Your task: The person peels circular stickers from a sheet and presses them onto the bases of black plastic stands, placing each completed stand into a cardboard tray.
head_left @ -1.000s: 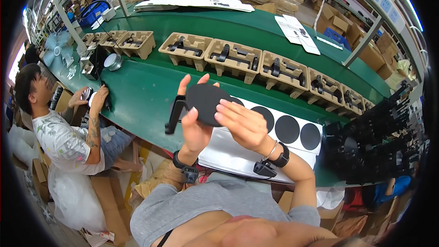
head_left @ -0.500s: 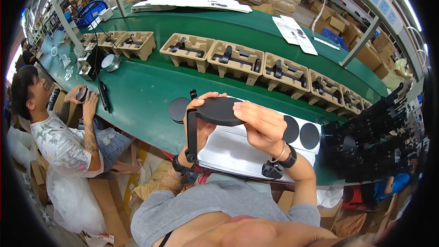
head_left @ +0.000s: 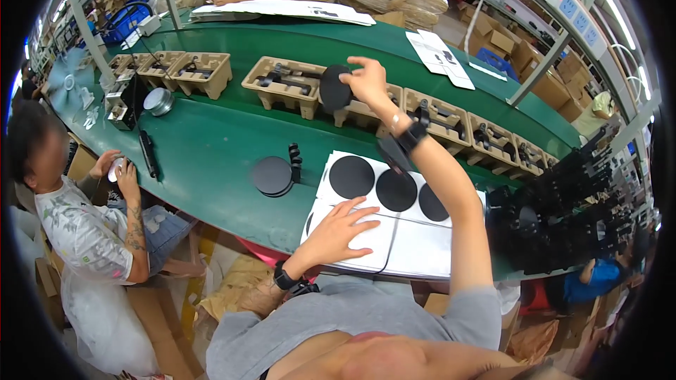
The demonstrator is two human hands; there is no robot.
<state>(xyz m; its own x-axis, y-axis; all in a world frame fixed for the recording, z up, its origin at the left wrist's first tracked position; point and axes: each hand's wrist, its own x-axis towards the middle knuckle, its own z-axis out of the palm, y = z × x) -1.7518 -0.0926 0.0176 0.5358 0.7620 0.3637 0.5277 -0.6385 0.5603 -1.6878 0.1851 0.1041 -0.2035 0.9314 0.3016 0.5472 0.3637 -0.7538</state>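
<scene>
Our right grip [head_left: 367,84] is pinched on the right edge of a flat black disc [head_left: 334,89]. We hold the disc up with its flat side tipped steeply. It covers the place where two tan trays [head_left: 287,102] come close together, and we cannot tell if it touches them. Our left grip [head_left: 339,232] holds nothing, and its fingers are spread wide over white sheets [head_left: 421,245] at the front of the green counter [head_left: 218,142]. Just past those fingers, we see more black discs [head_left: 396,190] lying in a row on the white. To the left, round black plates [head_left: 272,174] lie one on another, with a small black part [head_left: 296,162] right beside them. The trays make a long line across the counter, and we see black pieces inside them. Many dark parts [head_left: 539,218] are bunched up on our right. Far to our left, a person in a patterned white shirt [head_left: 88,229] has both hands on a small round thing. Near that person we see a black tool [head_left: 148,155] and a shiny round tin [head_left: 158,102].
</scene>
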